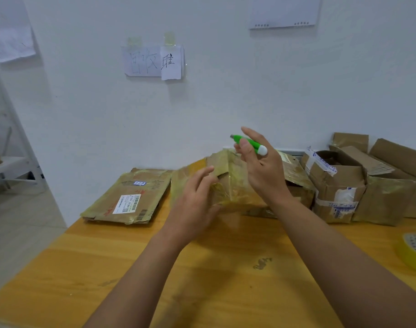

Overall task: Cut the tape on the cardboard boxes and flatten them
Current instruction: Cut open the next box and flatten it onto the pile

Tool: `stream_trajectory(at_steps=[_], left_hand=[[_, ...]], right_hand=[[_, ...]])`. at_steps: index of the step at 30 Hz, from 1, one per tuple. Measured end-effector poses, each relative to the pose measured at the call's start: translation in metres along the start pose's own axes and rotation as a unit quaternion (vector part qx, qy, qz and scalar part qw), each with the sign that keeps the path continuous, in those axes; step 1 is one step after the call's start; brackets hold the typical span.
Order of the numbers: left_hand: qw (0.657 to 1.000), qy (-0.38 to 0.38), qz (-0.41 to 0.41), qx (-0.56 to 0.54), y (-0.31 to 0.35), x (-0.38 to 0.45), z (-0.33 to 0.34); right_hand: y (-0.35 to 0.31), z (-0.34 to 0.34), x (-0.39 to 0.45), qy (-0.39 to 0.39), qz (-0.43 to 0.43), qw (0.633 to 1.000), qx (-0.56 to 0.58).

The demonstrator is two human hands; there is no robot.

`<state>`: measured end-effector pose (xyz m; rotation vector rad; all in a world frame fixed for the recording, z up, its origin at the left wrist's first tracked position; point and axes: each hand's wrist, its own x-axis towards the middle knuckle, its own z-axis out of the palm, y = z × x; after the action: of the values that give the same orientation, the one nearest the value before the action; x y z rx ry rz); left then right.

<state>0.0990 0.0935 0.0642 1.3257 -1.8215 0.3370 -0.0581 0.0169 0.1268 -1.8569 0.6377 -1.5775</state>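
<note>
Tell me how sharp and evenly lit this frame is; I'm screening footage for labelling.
Head view: left hand slightly motion-blurred; green utility knife in the right hand fairly sharp; yellowish glare on the taped brown cardboard box; wide-angle bending at the edges; soft, even light on the wooden table.

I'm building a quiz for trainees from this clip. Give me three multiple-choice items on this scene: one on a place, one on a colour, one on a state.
1. Where does the flattened box with the white label lie?
A. left of the box being handled
B. on the floor
C. on the tape roll

2. What colour is the cutter?
A. red with black
B. green with a white end
C. all blue

3. What is the left hand doing?
A. gripping the tape roll
B. resting flat on the table
C. touching the middle box, fingers loosely extended

Answers: 1 A, it lies on the table near its left edge. 2 B, green body, white cap, held in the right hand. 3 C, its fingertips meet the cardboard flap; the tape roll sits untouched at far right.
</note>
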Motion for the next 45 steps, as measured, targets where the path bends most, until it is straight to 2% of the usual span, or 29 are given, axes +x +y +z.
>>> stream_trajectory(at_steps=[2,4,9,11,13,14,15,16,17,18,20,21,23,25,31,33,34,38,40,42,45], left_hand=[[0.997,-0.008,0.06,0.043,-0.002,-0.005,0.0],[0.99,-0.031,0.106,0.088,-0.008,-0.015,0.002],[0.978,-0.08,0.094,0.169,-0.028,-0.05,0.013],[0.983,-0.125,0.039,0.132,-0.032,-0.063,0.015],[0.986,-0.15,-0.075,0.001,-0.035,-0.075,0.014],[0.981,-0.123,-0.136,-0.069,-0.035,-0.079,0.014],[0.971,-0.057,-0.199,-0.116,-0.035,-0.08,0.015],[0.952,0.025,-0.27,-0.142,-0.036,-0.08,0.017],[0.916,0.1,-0.356,-0.155,-0.036,-0.077,0.017],[0.864,0.143,-0.451,-0.17,-0.036,-0.072,0.017],[0.758,0.138,-0.594,-0.232,-0.046,-0.065,0.022],[0.724,0.114,-0.627,-0.262,-0.052,-0.064,0.025],[0.688,0.083,-0.648,-0.315,-0.064,-0.065,0.034],[0.671,0.078,-0.646,-0.355,-0.069,-0.062,0.04],[0.636,0.144,-0.637,-0.411,-0.071,-0.047,0.036],[0.65,0.173,-0.61,-0.42,-0.068,-0.04,0.03],[0.67,0.195,-0.59,-0.406,-0.065,-0.035,0.024],[0.819,0.267,-0.438,-0.256,-0.044,-0.005,-0.01],[0.876,0.247,-0.359,-0.204,-0.03,0.006,-0.021],[0.919,0.204,-0.294,-0.166,-0.017,0.012,-0.023],[0.957,0.163,-0.212,-0.111,-0.004,0.009,-0.018]], right_hand=[[0.001,0.003,0.004,0.005,-0.011,1.0,-0.028],[0.005,0.006,0.006,-0.037,-0.018,0.995,-0.094],[0.037,0.016,-0.02,-0.176,-0.042,0.956,-0.23],[0.051,0.018,-0.033,-0.194,-0.049,0.946,-0.254],[0.063,0.019,-0.044,-0.203,-0.059,0.936,-0.282],[0.068,0.02,-0.049,-0.205,-0.065,0.931,-0.296],[0.072,0.021,-0.055,-0.203,-0.071,0.928,-0.304],[0.075,0.023,-0.06,-0.193,-0.079,0.929,-0.307],[0.078,0.025,-0.066,-0.179,-0.092,0.93,-0.308],[0.08,0.027,-0.071,-0.167,-0.105,0.93,-0.311],[0.085,0.033,-0.08,-0.153,-0.13,0.928,-0.313],[0.088,0.035,-0.085,-0.143,-0.14,0.929,-0.312],[0.09,0.037,-0.09,-0.12,-0.147,0.935,-0.301],[0.089,0.037,-0.092,-0.102,-0.151,0.94,-0.287],[0.083,0.033,-0.093,-0.044,-0.172,0.951,-0.253],[0.081,0.03,-0.092,-0.038,-0.181,0.95,-0.251],[0.078,0.029,-0.091,-0.036,-0.181,0.951,-0.248],[0.054,0.027,-0.074,0.001,-0.124,0.975,-0.186],[0.033,0.026,-0.062,0.046,-0.099,0.984,-0.14],[0.013,0.024,-0.051,0.078,-0.083,0.988,-0.102],[-0.009,0.022,-0.04,0.046,-0.044,0.998,-0.019]])
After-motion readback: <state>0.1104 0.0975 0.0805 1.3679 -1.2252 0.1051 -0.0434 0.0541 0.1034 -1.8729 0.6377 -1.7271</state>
